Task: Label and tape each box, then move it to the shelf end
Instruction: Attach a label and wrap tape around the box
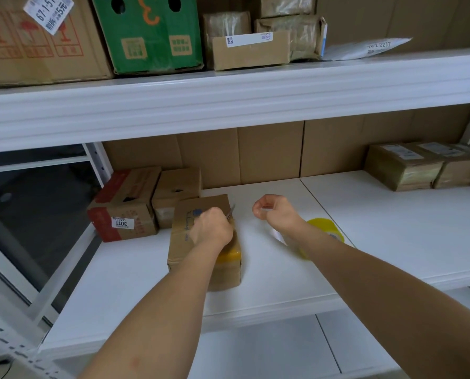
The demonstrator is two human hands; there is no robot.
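A small brown cardboard box (192,236) stands on the white lower shelf (283,274), with yellowish tape (229,255) across its near top edge. My left hand (212,228) rests on top of the box and grips a thin, dark, pointed tool (231,211); I cannot tell whether it is a pen or a blade. My right hand (276,212) hovers to the right of the box, fingers curled, pinching a small white piece (264,212) that looks like a label. A yellow tape roll (325,228) lies on the shelf, partly hidden behind my right forearm.
Two cardboard boxes, one with red print and a white tag (123,212) and a plain one (177,192), sit at the shelf's left end. Several taped parcels (408,166) stand at the far right. The upper shelf (228,99) overhangs, loaded with cartons.
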